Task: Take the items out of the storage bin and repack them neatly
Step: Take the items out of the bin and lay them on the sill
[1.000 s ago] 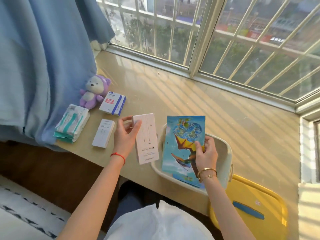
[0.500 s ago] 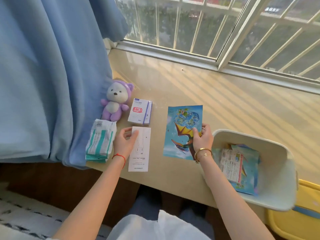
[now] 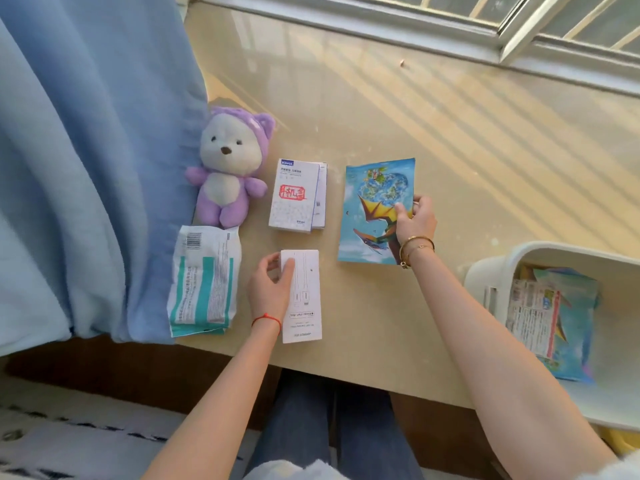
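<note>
The white storage bin point(image 3: 554, 256) stands at the right edge of the beige ledge, with colourful printed packets point(image 3: 550, 313) lying inside. My right hand point(image 3: 415, 221) pinches the right edge of a blue picture packet point(image 3: 372, 216) that lies flat on the ledge, left of the bin. My left hand point(image 3: 268, 291) grips the upper left edge of a long white cable box point(image 3: 304, 303), which lies flat near the front edge. A white box with a red stamp point(image 3: 294, 197), a purple plush bear point(image 3: 228, 168) and a teal-and-white packet point(image 3: 204, 282) lie in a group to the left.
A blue curtain point(image 3: 86, 168) hangs over the ledge's left end, touching the bear and the teal packet. The window frame point(image 3: 450, 32) runs along the back. The ledge's front edge is just below the cable box, with my knees under it.
The blue picture packet went from above the bin to flat on the ledge left of it. The cable box came down flat near the front edge. The view tilted downward.
</note>
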